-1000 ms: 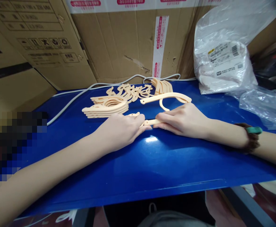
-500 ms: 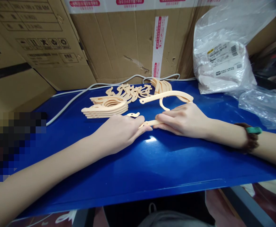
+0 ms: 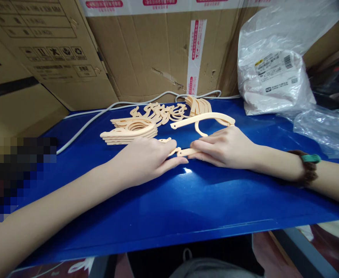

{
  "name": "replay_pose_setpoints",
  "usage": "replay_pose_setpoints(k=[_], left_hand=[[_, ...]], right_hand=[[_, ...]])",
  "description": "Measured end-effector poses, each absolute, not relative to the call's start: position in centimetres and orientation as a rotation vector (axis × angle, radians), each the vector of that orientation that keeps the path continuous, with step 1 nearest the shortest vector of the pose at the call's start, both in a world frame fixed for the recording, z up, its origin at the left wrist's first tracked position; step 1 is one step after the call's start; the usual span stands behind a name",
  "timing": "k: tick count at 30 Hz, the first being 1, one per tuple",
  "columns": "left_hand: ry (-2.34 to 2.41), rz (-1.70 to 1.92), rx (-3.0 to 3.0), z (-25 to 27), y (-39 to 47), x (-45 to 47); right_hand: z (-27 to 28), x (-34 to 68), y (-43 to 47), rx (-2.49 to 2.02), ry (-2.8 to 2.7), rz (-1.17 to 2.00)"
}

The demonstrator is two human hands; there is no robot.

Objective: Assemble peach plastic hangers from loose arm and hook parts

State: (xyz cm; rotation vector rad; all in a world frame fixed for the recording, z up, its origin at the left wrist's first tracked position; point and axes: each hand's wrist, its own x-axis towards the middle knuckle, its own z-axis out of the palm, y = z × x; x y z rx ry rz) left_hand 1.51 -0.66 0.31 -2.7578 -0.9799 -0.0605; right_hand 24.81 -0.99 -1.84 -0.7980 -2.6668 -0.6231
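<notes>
My left hand [image 3: 143,158] is closed, thumb and fingers pinching a small curved cream plastic hanger piece [image 3: 166,140]. Most of that piece is hidden behind the fingers. Its tip meets, or nearly meets, the holed end of a flat cream bar on the folding hanger [image 3: 184,152] that my right hand [image 3: 225,148] grips. Above the right hand the hanger's long curved arm [image 3: 204,116] sticks out to the left, and a thin hooked part [image 3: 198,129] shows under it. Whether the two pieces are joined I cannot tell.
Left of centre lies a stack of cream hanger arms [image 3: 128,134]. Behind it are a heap of small curved pieces [image 3: 159,112] and more arms [image 3: 200,105]. A white cable [image 3: 85,133] crosses the blue table [image 3: 169,204]. Cardboard boxes [image 3: 146,50] and a plastic bag [image 3: 273,85] stand behind.
The left hand has shifted slightly, and its small piece now sits a little higher against the bar's end. The hanger in my right hand has tilted a little and moved slightly left.
</notes>
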Motion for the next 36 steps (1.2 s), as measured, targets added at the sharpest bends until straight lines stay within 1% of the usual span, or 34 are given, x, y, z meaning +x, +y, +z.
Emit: replay_pose_setpoints(k=[10,25,36], left_hand=[[-0.967,-0.025,-2.730,0.0,-0.7,1.7],[-0.845,0.008,-2.544,-0.6,-0.7,1.7],[-0.978,-0.024,-2.700,-0.5,-0.7,1.7]], right_hand=[[-1.9,24.8,-1.0,-0.789,-2.660,-0.611],[-1.9,24.9,-0.7,-0.913,-2.702,-0.359],[-2.0,24.8,-1.0,-0.855,-2.642,-0.605]])
